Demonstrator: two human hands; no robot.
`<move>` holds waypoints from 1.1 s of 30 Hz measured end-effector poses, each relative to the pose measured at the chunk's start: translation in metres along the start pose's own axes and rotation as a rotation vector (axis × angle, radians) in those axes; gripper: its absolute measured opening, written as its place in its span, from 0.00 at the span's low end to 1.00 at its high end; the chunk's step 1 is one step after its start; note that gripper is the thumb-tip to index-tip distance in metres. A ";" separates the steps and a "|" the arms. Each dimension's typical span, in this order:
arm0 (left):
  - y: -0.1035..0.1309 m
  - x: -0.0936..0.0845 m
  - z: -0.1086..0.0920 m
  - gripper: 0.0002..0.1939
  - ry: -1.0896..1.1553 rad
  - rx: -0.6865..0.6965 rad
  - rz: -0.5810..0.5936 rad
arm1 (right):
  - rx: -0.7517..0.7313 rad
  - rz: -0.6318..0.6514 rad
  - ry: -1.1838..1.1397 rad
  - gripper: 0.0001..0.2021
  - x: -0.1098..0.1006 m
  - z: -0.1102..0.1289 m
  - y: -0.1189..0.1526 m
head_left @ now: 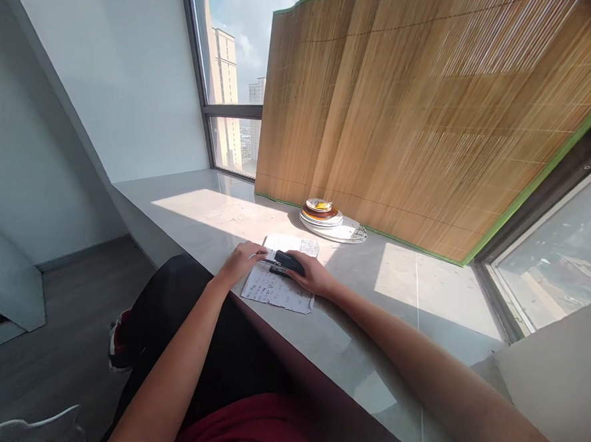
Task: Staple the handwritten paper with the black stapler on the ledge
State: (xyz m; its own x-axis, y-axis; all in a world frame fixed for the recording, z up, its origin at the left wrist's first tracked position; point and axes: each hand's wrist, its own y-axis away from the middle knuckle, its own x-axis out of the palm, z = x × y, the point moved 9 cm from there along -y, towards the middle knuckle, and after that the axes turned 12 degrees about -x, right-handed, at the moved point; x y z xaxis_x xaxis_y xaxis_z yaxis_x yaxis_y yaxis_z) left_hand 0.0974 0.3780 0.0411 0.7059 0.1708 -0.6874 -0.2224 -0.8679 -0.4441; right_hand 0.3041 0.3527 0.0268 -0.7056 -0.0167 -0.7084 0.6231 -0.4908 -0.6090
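My right hand (pixel 311 272) is closed round a black stapler (pixel 289 262), which points to the left over the papers. Its upper arm and lower base stand apart at the front, with a gap between them. My left hand (pixel 243 260) is just left of the stapler's front end, thumb and fingertips pinched together. What those fingertips hold, if anything, is too small to tell. Under both hands lie sheets of handwritten paper (pixel 277 293) with a torn lower edge, partly covered by the stapler and my fingers.
Behind the papers, a stack of plates (pixel 320 216) stands on a white oval tray (pixel 349 233). A bamboo blind (pixel 382 119) hangs along the window behind the pale tiled sill (pixel 201 205). The sill's front edge runs past my legs.
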 end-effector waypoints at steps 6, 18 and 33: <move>0.000 0.012 -0.010 0.06 -0.096 0.037 0.077 | 0.000 0.006 -0.005 0.25 0.001 0.000 0.000; -0.001 0.022 -0.006 0.06 -0.118 0.014 0.170 | -0.017 -0.007 0.000 0.25 0.001 -0.002 0.000; 0.006 0.000 0.005 0.14 0.264 -0.110 0.097 | 0.033 -0.164 -0.133 0.22 -0.032 -0.008 0.006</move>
State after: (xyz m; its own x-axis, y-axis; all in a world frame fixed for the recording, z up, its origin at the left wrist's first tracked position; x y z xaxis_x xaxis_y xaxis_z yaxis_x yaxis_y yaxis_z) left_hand 0.0927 0.3745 0.0358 0.8389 -0.0297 -0.5435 -0.2328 -0.9222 -0.3088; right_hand 0.3332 0.3571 0.0425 -0.8364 -0.0483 -0.5459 0.4862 -0.5250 -0.6985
